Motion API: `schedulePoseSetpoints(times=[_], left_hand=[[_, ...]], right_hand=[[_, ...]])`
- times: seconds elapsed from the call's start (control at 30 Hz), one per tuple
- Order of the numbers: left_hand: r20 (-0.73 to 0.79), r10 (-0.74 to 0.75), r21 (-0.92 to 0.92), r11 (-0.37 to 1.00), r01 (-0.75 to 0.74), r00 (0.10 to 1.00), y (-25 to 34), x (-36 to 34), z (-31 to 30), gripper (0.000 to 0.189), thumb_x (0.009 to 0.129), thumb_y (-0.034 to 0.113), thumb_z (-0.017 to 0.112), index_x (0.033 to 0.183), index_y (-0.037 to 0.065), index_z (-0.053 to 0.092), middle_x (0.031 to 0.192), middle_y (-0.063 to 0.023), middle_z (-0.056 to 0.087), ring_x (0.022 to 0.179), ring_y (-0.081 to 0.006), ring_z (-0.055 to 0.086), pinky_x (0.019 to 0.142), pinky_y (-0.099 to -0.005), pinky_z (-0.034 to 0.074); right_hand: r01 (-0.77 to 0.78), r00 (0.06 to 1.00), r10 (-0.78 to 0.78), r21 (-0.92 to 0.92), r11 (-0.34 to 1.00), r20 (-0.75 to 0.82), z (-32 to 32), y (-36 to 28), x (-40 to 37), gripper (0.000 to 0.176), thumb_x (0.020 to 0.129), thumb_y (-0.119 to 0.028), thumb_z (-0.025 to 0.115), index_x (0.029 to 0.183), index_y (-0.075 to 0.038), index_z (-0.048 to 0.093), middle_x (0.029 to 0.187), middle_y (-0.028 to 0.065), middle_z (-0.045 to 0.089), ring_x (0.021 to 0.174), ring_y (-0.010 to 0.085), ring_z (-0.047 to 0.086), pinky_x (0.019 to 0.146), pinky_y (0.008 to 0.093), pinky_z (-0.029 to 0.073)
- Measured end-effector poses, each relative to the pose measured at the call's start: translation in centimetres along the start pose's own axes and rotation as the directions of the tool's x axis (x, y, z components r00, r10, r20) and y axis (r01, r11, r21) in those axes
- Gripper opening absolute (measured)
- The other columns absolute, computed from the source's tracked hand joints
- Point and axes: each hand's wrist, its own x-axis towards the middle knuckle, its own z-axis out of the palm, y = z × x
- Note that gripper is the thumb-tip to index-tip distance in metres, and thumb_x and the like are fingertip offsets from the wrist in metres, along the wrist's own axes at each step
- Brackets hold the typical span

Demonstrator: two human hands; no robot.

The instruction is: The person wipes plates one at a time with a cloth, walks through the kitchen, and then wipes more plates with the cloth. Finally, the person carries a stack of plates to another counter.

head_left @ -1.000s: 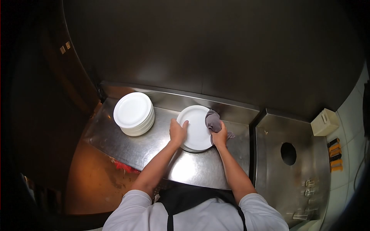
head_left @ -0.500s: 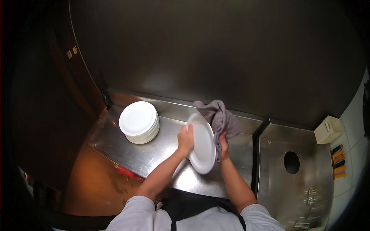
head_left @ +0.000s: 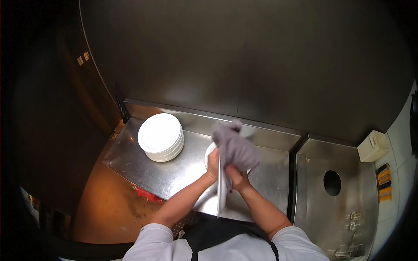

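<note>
A white plate (head_left: 221,195) stands on edge between my hands above the steel counter, turned so that I see it nearly side-on. My left hand (head_left: 212,165) grips it from the left side, fingers closed. On its right, my right hand (head_left: 237,177) holds a bunched grey-purple cloth (head_left: 237,150) against the plate; the cloth is blurred and hides some of the fingers. Behind the held plate shows part of another white round surface (head_left: 209,153), apparently a plate, mostly covered. To the left, a stack of white plates (head_left: 160,132) rests on the counter.
The steel counter (head_left: 270,182) backs onto a dark wall panel. At right lies a steel basin with a dark round hole (head_left: 332,183). Beyond it are a cream container (head_left: 372,146), several orange-and-black items (head_left: 384,182) and metal taps (head_left: 355,222). A brown floor (head_left: 109,204) shows at left.
The plate has turned from showing its broad face to nearly edge-on. The right hand and cloth have moved left against it. A white round surface behind has come into view.
</note>
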Motion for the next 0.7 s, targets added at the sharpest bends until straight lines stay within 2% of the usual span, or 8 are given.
schedulePoseSetpoints(times=[0.17,0.23,0.3,0.33,0.4,0.5,0.57,0.7], left_hand=[[0.044,-0.044,-0.092,0.995,0.048,0.998,-0.6,-2.0,-1.6,0.042,0.101,0.039,0.047,0.09,0.0,0.057,0.077,-0.017,0.062,0.071,-0.027,0.059,0.067,-0.0409,0.046],[0.093,-0.058,-0.097,0.993,0.067,0.994,0.4,-1.9,-2.4,0.041,0.1,0.038,0.048,0.089,0.0,0.057,0.076,-0.0167,0.061,0.07,-0.0266,0.058,0.066,-0.0408,0.046],[0.113,-0.074,-0.109,0.99,0.087,0.991,0.6,-3.0,-2.3,0.04,0.1,0.038,0.049,0.088,0.0,0.056,0.075,-0.0163,0.061,0.07,-0.0262,0.058,0.066,-0.0407,0.045],[0.088,-0.074,-0.102,0.991,0.083,0.993,0.3,-3.5,-1.6,0.04,0.1,0.037,0.05,0.088,0.0,0.056,0.075,-0.0162,0.061,0.069,-0.026,0.058,0.065,-0.0406,0.045],[0.028,-0.069,-0.09,0.993,0.071,0.997,-0.4,-3.9,-0.8,0.039,0.1,0.037,0.051,0.087,0.0,0.056,0.075,-0.0159,0.06,0.069,-0.0255,0.057,0.065,-0.0405,0.045],[0.009,-0.08,-0.091,0.993,0.08,0.997,-0.5,-3.9,-1.7,0.038,0.099,0.035,0.052,0.086,0.0,0.056,0.074,-0.0154,0.06,0.068,-0.0249,0.056,0.064,-0.0403,0.045],[0.049,-0.094,-0.088,0.991,0.098,0.994,0.5,-3.2,-2.9,0.037,0.099,0.035,0.053,0.085,0.0,0.055,0.073,-0.0151,0.059,0.067,-0.0244,0.056,0.064,-0.0401,0.045],[0.11,-0.118,-0.082,0.988,0.128,0.987,1.7,-3.6,-3.0,0.036,0.098,0.033,0.055,0.084,0.0,0.055,0.072,-0.0145,0.058,0.066,-0.0236,0.055,0.063,-0.0399,0.044]], right_hand=[[0.106,0.991,-0.111,-0.058,0.993,-0.073,2.5,4.2,-3.3,0.035,0.091,-0.026,0.065,0.117,-0.002,0.062,0.108,0.0089,0.064,0.102,0.0206,0.06,0.092,0.037,0.046],[0.459,0.882,-0.418,-0.59,0.664,0.216,3.6,2.2,-3.0,0.035,0.088,-0.024,0.068,0.116,-0.003,0.063,0.106,0.011,0.065,0.102,0.0235,0.062,0.092,0.0376,0.047],[0.58,0.78,-0.554,-0.671,0.463,0.291,4.4,2.5,-2.8,0.041,0.085,-0.025,0.073,0.118,-0.002,0.062,0.109,0.0133,0.065,0.104,0.027,0.062,0.093,0.0391,0.048],[0.587,0.762,-0.624,-0.591,0.553,0.173,4.7,2.9,-2.3,0.048,0.083,-0.026,0.075,0.121,0.0,0.06,0.114,0.0145,0.065,0.107,0.029,0.062,0.095,0.0403,0.048],[0.128,0.988,-0.139,-0.131,0.983,-0.074,4.2,1.1,-2.5,0.026,0.09,-0.022,0.067,0.107,-0.002,0.067,0.094,0.0087,0.067,0.09,0.0223,0.065,0.083,0.0357,0.051],[-0.026,1.0,0.026,-0.11,0.994,0.0,2.2,2.0,-2.7,0.032,0.085,-0.019,0.071,0.109,0.002,0.066,0.108,0.0155,0.067,0.102,0.0286,0.064,0.089,0.0365,0.05],[0.481,0.874,-0.477,-0.299,0.824,0.091,3.4,4.2,-4.3,0.035,0.088,-0.017,0.068,0.118,0.0,0.062,0.122,0.0178,0.06,0.115,0.0316,0.057,0.1,0.0372,0.045],[0.573,0.799,-0.594,-0.415,0.706,0.092,5.1,-0.5,-4.3,0.039,0.087,-0.004,0.061,0.125,0.003,0.056,0.126,0.0233,0.055,0.122,0.0369,0.052,0.105,0.0403,0.043]])
